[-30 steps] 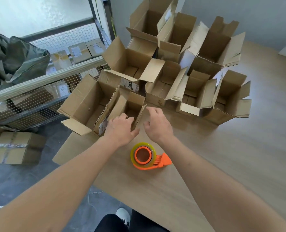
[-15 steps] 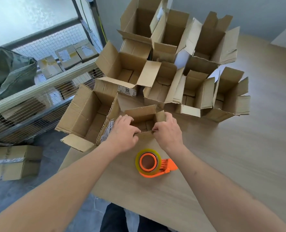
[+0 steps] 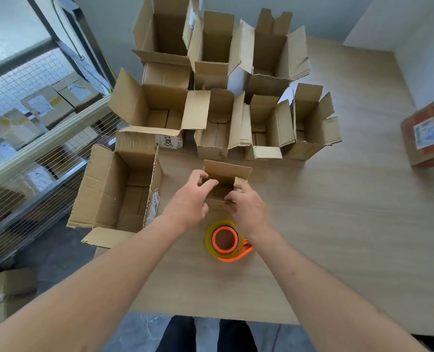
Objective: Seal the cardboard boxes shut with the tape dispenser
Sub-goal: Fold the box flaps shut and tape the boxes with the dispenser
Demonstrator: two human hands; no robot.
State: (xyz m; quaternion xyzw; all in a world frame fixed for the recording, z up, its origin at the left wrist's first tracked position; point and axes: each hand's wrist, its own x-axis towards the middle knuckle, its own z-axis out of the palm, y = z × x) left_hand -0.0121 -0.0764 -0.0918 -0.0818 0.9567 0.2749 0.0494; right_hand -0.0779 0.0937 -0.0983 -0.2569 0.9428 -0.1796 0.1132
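Note:
A small open cardboard box (image 3: pixel 226 171) stands on the wooden table (image 3: pixel 338 237) in front of me. My left hand (image 3: pixel 189 199) grips its left flap, fingers curled over the edge. My right hand (image 3: pixel 247 207) pinches the near and right flaps. The far flap stands upright. An orange tape dispenser (image 3: pixel 226 241) with a clear tape roll lies flat on the table just behind my wrists, touched by neither hand. Several more open boxes (image 3: pixel 236 102) crowd the far side of the table.
A large open box (image 3: pixel 119 186) overhangs the table's left edge beside my left hand. A sealed orange-taped parcel (image 3: pixel 429 133) sits at the far right. Left of the table runs a wire-mesh railing (image 3: pixel 33 153) with parcels behind it. More boxes lie on the floor.
My hands took hold of the small box and drew it away from the large box toward the table's middle. Its side flaps have folded inward. The dispenser has stayed put.

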